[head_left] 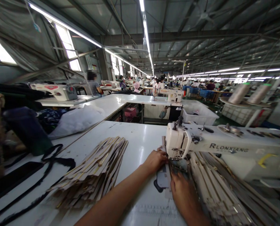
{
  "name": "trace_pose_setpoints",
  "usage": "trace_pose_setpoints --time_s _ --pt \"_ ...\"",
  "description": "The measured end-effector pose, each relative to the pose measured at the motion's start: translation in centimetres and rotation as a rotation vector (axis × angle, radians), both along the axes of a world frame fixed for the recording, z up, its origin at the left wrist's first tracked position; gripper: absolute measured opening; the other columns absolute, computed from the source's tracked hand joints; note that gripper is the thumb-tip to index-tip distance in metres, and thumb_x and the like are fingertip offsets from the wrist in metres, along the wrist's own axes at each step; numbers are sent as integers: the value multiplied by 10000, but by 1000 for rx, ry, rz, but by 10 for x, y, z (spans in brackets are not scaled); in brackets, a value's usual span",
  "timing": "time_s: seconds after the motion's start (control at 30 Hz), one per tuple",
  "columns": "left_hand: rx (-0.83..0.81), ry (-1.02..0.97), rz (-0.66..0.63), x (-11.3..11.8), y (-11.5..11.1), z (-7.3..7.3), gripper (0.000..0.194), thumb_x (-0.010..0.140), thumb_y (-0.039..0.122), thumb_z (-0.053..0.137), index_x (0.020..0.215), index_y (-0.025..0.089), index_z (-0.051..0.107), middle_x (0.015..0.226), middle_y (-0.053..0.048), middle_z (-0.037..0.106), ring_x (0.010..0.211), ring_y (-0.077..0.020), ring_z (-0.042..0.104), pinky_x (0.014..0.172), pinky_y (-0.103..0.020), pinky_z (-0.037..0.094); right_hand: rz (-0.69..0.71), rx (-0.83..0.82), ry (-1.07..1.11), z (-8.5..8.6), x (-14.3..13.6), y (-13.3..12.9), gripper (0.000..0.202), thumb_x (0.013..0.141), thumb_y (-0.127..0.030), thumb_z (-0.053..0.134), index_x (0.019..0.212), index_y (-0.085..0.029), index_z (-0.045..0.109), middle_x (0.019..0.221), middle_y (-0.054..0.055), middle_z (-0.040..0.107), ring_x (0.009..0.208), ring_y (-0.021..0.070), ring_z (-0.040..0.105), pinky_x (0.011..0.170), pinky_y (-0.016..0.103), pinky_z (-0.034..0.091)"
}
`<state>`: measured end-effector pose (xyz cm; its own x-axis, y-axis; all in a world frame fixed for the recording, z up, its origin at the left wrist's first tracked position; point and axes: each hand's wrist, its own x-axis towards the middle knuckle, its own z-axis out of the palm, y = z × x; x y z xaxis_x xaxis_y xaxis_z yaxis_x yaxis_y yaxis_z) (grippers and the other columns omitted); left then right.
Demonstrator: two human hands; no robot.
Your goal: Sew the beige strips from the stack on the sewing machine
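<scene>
A white sewing machine (208, 141) stands at the right on the white table. My left hand (156, 160) rests at the left of its needle area, fingers bent together over a light fabric strip (163, 142). My right hand (183, 191) lies in front of the presser foot, its fingertips on material beneath them; what they press is hard to make out. A stack of beige strips with zippers (99, 163) lies to the left of my left arm. Another pile of strips (212, 182) lies to the right of my right hand, under the machine arm.
Black straps (50, 160) and a dark bottle-like object (28, 128) lie at the left, near a white plastic bag (79, 121). A white bin (198, 114) stands beyond the machine. Thread cones (238, 93) are at the back right. People sit farther off.
</scene>
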<state>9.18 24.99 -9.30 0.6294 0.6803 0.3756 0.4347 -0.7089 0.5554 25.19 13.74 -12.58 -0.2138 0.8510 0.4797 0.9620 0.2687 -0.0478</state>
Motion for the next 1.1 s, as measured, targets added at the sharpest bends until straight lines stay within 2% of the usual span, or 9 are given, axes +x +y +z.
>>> trace_pose_setpoints --time_s 0.13,0.3,0.63,0.87,0.97,1.1 --pt "-31 -17 -10 1 2 -1 178 805 319 691 647 240 710 778 -42 686 889 -227 601 855 -287 445 -19 29 73 -4 -4 -6 379 842 -59 375 993 -176 702 877 106 723 604 194 670 482 283 448" --pt "-53 -50 -18 -1 3 0 185 815 330 682 654 242 708 785 -43 680 898 -232 598 864 -297 435 -7 37 141 -3 -5 -5 386 855 -82 384 1086 -196 671 918 98 728 676 196 686 548 275 483" --pt "25 -13 -49 -1 2 2 202 864 316 624 702 243 720 820 -53 680 903 -223 601 855 -291 428 -28 -12 109 -4 -3 -3 364 874 -90 374 1054 -152 684 920 118 716 697 206 690 578 281 495" --pt "-40 -44 -17 -1 1 2 176 838 303 662 686 237 721 810 -60 686 910 -223 608 866 -281 442 -50 -42 75 -4 -3 -3 375 894 -95 368 1113 -149 667 921 114 715 746 200 689 643 276 502" --pt "-18 -3 -6 0 -1 1 176 860 287 633 717 236 724 835 -58 684 951 -227 601 894 -289 440 -36 -73 149 -4 0 -7 352 898 -116 385 1088 -158 679 927 106 713 764 202 686 698 289 510" --pt "-7 150 -24 -3 -6 3 143 882 273 585 864 233 721 997 -54 663 1047 -242 563 980 -338 411 2 -167 238 1 4 -12 331 880 -125 415 1046 -187 695 923 77 705 774 197 683 727 293 511"
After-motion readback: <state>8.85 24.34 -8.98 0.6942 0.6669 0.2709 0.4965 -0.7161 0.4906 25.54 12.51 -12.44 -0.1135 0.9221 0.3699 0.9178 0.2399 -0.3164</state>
